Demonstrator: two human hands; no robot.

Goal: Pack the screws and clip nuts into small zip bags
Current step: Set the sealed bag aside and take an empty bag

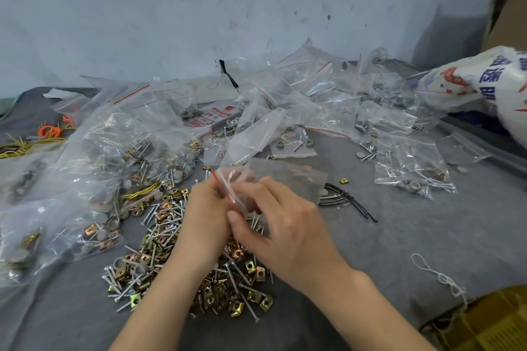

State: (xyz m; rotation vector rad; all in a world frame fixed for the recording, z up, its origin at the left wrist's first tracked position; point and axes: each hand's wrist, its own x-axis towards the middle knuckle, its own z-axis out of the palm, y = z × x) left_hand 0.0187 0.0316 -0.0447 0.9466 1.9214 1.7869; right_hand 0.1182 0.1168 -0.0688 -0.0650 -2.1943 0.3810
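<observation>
Far left: a tangle of orange and yellow wire loops (pixel 48 131) lies on the grey cloth-covered bench (pixel 427 242), near its back edge.
Left side: large clear plastic bags (pixel 99 162) are heaped together, with screws, clip nuts and round grey discs showing through them.
Pile: loose silver screws (pixel 168 232) and brass-coloured clip nuts (pixel 250 266) lie mixed on the bench, just beside the big bags and under both wrists.
Left hand (pixel 206 214): raised over the pile, its grip closed, fingers curled and pinching the red-striped mouth of the bag.
Task bag: a small clear zip bag with a red stripe (pixel 232 192) is held between the two hands above the pile. It is blurred, so its contents cannot be told.
Right hand (pixel 285 225): its grip is closed too, thumb and fingers pinching the same bag from the other side.
Right of the hands: a bundle of thin black wire ties (pixel 342 199) lies on the bench, with one single clip nut near it.
Right side: small filled zip bags (pixel 410 168) lie scattered and overlapping.
Far right: a white printed sack (pixel 484 85) lies at the bench's edge, and a thin white string (pixel 439 276) lies on the cloth nearer the front.
</observation>
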